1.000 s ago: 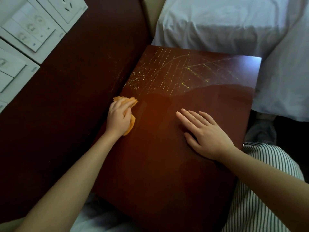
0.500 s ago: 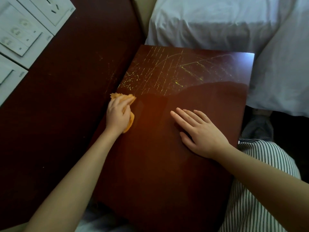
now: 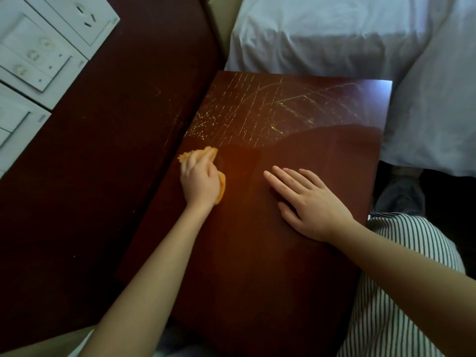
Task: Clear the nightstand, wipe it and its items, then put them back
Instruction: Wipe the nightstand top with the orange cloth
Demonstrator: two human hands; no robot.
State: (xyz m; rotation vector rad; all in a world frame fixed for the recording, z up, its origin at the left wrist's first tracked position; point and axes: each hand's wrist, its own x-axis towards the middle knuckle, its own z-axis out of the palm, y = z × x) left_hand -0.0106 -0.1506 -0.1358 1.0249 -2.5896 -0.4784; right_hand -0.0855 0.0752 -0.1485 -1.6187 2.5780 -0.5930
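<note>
at the left edge of the table (image 3: 257, 253), about halfway along it, the left hand (image 3: 199, 182) presses an orange cloth (image 3: 221, 186) flat on the dark wood, its grip clenched over the cloth so that only the front frill and a strip on the right side show. the right hand (image 3: 309, 202) lies open and flat near the middle of the top, holding nothing, apparently as a brace. nothing else stands on the top, so clearing looks done and wiping is the step in hand.

the relation that counts: the pale streaks (image 3: 257, 109) and specks sit on the far half of the top, straight ahead of the cloth and off toward the far right corner, by the bed (image 3: 334, 34). the table's long axis runs from the person toward the bed, so the cloth would likely travel forward along it. the left hand is the nearer one to the speckled patch by the far left corner; the right hand is nearer the long streaks but has no cloth.

against the earlier frames, the cloth hand has slid slightly toward the near edge along the left side, while the right hand has kept its place and pose. the streaks look unchanged.
</note>
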